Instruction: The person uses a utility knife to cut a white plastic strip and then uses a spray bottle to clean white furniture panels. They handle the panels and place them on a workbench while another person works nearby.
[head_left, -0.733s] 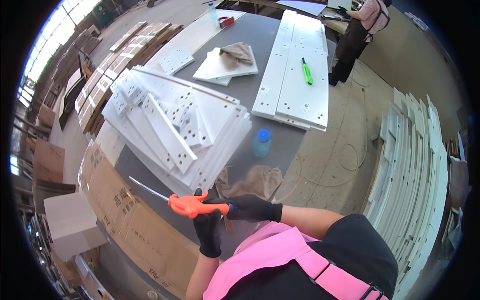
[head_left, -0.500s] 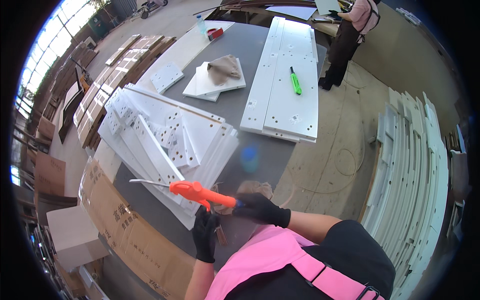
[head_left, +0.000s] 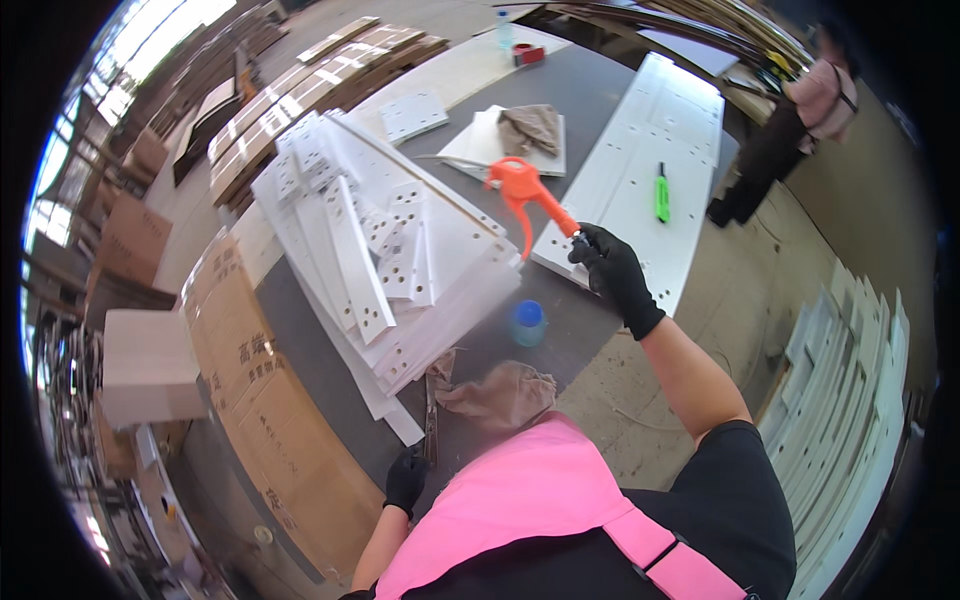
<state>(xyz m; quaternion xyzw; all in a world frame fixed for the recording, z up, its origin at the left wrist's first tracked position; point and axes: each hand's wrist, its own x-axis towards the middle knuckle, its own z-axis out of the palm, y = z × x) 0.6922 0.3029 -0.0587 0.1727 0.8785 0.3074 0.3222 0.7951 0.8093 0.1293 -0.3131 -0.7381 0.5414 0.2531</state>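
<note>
My right hand [head_left: 622, 283], in a black glove, is closed around the lower end of an orange air blow gun [head_left: 545, 200]. The gun is raised over the table, its nozzle end toward the white boards. My left hand [head_left: 407, 480], also gloved in black, is low at the table's near edge, beside a narrow metal tool [head_left: 431, 425]; its dark fingers blur together. A crumpled brown rag [head_left: 495, 395] lies close to my pink apron. Beyond it stands a blue-capped bottle [head_left: 528, 323]. Drilled white panels [head_left: 400, 330] are stacked left of centre, with smaller drilled pieces on top.
Long white boards [head_left: 640, 150] carry a green utility knife [head_left: 662, 195]. Another rag [head_left: 530, 130] rests on white panels farther back, near a red tape dispenser [head_left: 527, 54]. Cardboard [head_left: 250, 400] borders the left side. White boards [head_left: 840, 400] are stacked at right; a person [head_left: 790, 130] stands far right.
My right hand has lifted the blow gun up and away over the table. My left hand has come away from the gun and dropped to the table edge. The view has shifted.
</note>
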